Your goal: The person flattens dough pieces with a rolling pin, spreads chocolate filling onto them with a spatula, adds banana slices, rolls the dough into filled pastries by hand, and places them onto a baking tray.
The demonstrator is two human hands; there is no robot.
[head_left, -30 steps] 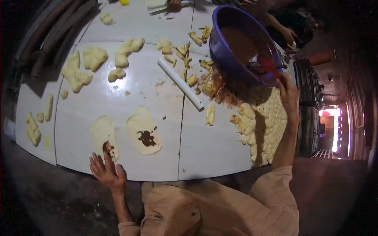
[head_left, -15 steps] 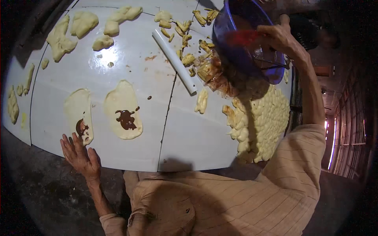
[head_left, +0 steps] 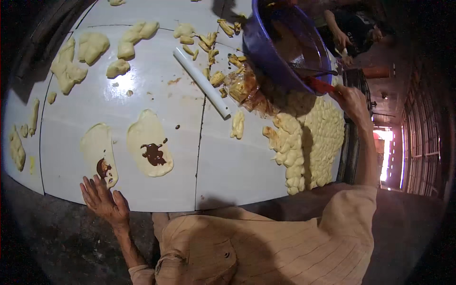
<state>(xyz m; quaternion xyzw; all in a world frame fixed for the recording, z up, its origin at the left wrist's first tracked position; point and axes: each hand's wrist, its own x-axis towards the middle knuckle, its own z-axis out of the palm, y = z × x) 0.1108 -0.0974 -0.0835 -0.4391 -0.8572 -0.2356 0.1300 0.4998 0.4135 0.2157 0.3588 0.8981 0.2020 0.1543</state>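
My left hand (head_left: 107, 203) lies at the near table edge with its fingers spread, their tips at the lower end of a flattened dough piece (head_left: 96, 142) that bears a brown smear. To its right is a second flattened dough piece (head_left: 140, 130) with a glossy dark brown filling (head_left: 154, 155) on it. My right hand (head_left: 352, 105) is closed around a red-handled tool (head_left: 319, 85) at the near rim of a deep blue-purple basin (head_left: 260, 47). Brown paste coats the basin's inside, where a dark stick (head_left: 311, 71) also rests. The tool's far end is not clear.
A white rolling rod (head_left: 202, 83) lies mid-table beside yellowish pieces and a clear plastic bag (head_left: 244, 88). Many small dough pieces (head_left: 323, 142) cover the right side. Dough lumps (head_left: 92, 47) lie at the far left. Another person's hand (head_left: 341, 40) shows beyond the basin.
My right hand has come down and nearer with the red-handled tool, from above the basin to its near rim. My left hand stays by the left dough piece. The view has shifted slightly.
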